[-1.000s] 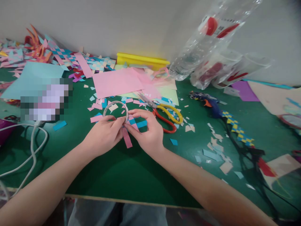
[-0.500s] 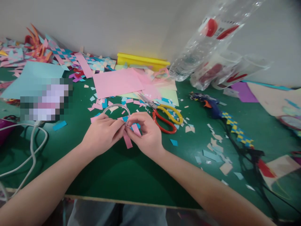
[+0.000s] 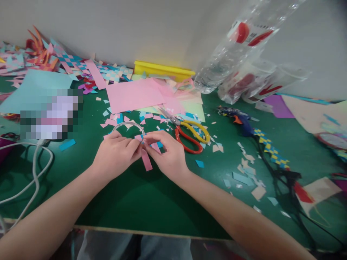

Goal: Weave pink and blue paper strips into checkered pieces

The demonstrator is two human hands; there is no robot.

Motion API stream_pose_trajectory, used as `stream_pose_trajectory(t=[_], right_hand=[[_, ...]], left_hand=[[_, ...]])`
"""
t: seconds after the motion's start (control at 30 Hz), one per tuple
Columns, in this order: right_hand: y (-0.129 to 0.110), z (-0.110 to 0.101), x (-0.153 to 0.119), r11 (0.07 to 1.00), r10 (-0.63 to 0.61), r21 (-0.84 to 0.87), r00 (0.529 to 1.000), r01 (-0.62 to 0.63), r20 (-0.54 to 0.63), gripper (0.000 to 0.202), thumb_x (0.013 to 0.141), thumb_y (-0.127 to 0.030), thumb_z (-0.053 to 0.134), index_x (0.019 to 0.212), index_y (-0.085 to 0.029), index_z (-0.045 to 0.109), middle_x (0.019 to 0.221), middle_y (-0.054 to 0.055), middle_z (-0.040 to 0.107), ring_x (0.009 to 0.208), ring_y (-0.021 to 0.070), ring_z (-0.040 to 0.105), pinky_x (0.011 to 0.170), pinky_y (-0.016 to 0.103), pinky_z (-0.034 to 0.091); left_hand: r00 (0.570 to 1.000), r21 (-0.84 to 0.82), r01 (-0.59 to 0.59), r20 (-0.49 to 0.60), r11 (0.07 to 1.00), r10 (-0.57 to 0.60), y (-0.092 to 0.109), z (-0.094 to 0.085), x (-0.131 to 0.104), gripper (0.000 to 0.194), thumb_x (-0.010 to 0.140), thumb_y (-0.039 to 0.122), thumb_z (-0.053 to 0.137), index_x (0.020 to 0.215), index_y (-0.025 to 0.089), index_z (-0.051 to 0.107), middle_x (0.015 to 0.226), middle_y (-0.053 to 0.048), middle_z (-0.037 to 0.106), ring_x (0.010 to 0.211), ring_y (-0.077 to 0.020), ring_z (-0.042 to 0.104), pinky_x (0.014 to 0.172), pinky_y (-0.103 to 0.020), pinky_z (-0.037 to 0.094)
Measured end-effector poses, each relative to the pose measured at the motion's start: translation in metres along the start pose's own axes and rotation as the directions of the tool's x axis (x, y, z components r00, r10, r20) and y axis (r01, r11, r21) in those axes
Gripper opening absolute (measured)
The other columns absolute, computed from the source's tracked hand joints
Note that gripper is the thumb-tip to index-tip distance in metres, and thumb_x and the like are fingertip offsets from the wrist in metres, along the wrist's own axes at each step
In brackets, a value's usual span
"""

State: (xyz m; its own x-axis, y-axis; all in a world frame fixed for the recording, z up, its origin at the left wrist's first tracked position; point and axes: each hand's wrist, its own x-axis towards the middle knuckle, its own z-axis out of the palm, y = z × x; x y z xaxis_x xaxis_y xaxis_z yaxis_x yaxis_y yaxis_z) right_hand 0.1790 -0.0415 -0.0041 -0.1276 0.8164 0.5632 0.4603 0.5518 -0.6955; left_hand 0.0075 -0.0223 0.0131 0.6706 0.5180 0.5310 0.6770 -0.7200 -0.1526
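A thin, pale ring (image 3: 128,124), perhaps a narrow roll of tape, rises between my hands above the green table. My left hand (image 3: 114,153) is closed with its fingers wrapped around the near side of the ring. The thumb and forefinger of my right hand (image 3: 169,151) are pinched together against the ring's right side, touching my left fingertips. Whatever lies between those fingertips is too small to make out. Pink paper strips (image 3: 146,160) lie just below and behind the fingers. Right of my right hand rest scissors (image 3: 193,133) with one yellow and one red handle, blades pointing away.
Pink paper (image 3: 135,95) and a yellow tray (image 3: 164,70) lie at the back. A plastic bottle (image 3: 225,54) and plastic cups (image 3: 268,83) stand by the wall. A glue gun (image 3: 242,122) is at right, a blurred phone (image 3: 54,115) with a white cable (image 3: 36,169) at left.
The ring has shifted slightly left and down, and its right side now meets the right fingertips more closely. Both hands keep nearly the same pose; the view has moved a little.
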Motion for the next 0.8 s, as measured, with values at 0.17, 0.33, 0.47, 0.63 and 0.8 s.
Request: stream_pose_trajectory(t=[0.17, 0.33, 0.47, 0.63, 0.8], right_hand=[[0.002, 0.002, 0.001, 0.99, -0.125, -0.066, 0.992, 0.126, 0.018, 0.018, 0.086, -0.012, 0.056, 0.097, -0.024, 0.063, 0.091, 0.0, 0.071, 0.087, 0.0135, 0.066, 0.078, 0.031, 0.056], [0.006, -0.001, 0.003, 0.915, -0.367, -0.175, 0.93, 0.365, 0.021, 0.022, 0.086, -0.008, 0.054, 0.098, -0.024, 0.06, 0.091, 0.001, 0.072, 0.089, 0.0147, 0.065, 0.079, 0.034, 0.052], [0.006, -0.008, 0.001, 0.807, -0.506, -0.319, 0.86, 0.497, 0.06, 0.023, 0.085, -0.011, 0.057, 0.095, -0.031, 0.059, 0.093, -0.005, 0.072, 0.098, 0.0158, 0.063, 0.096, 0.042, 0.046], [0.009, -0.012, -0.005, 0.771, -0.569, -0.315, 0.821, 0.554, 0.051, 0.026, 0.083, -0.013, 0.061, 0.097, -0.035, 0.059, 0.094, -0.008, 0.071, 0.094, 0.0159, 0.065, 0.105, 0.048, 0.039], [0.009, -0.005, -0.002, 0.893, -0.406, -0.228, 0.913, 0.387, -0.038, 0.027, 0.082, -0.009, 0.059, 0.099, -0.03, 0.058, 0.089, -0.003, 0.072, 0.093, 0.0183, 0.065, 0.101, 0.05, 0.042]], left_hand=[[1.0, 0.007, 0.016, -0.02, 1.0, -0.016, 0.001, 0.001, -0.001, 0.028, 0.09, 0.019, 0.046, 0.063, 0.017, 0.054, 0.048, 0.001, 0.056, 0.043, -0.0144, 0.053, 0.051, -0.03, 0.039], [0.998, -0.137, 0.05, -0.04, 0.989, -0.056, 0.003, 0.0, -0.001, 0.031, 0.09, 0.02, 0.044, 0.06, 0.018, 0.051, 0.046, 0.002, 0.052, 0.042, -0.0117, 0.047, 0.049, -0.027, 0.037], [0.99, -0.341, 0.141, 0.041, 0.929, -0.135, -0.001, -0.005, 0.001, 0.029, 0.091, 0.022, 0.042, 0.065, 0.017, 0.054, 0.049, 0.004, 0.053, 0.044, -0.0092, 0.044, 0.047, -0.023, 0.036], [0.927, -0.188, 0.369, 0.004, 0.91, -0.375, -0.027, -0.002, -0.002, 0.027, 0.093, 0.022, 0.039, 0.074, 0.019, 0.059, 0.063, -0.002, 0.062, 0.061, -0.0149, 0.056, 0.06, -0.029, 0.043], [0.945, 0.027, 0.327, -0.017, 0.945, -0.326, -0.039, 0.008, -0.005, 0.029, 0.094, 0.025, 0.042, 0.119, 0.019, 0.055, 0.107, -0.012, 0.063, 0.101, -0.0266, 0.058, 0.08, -0.039, 0.043]])
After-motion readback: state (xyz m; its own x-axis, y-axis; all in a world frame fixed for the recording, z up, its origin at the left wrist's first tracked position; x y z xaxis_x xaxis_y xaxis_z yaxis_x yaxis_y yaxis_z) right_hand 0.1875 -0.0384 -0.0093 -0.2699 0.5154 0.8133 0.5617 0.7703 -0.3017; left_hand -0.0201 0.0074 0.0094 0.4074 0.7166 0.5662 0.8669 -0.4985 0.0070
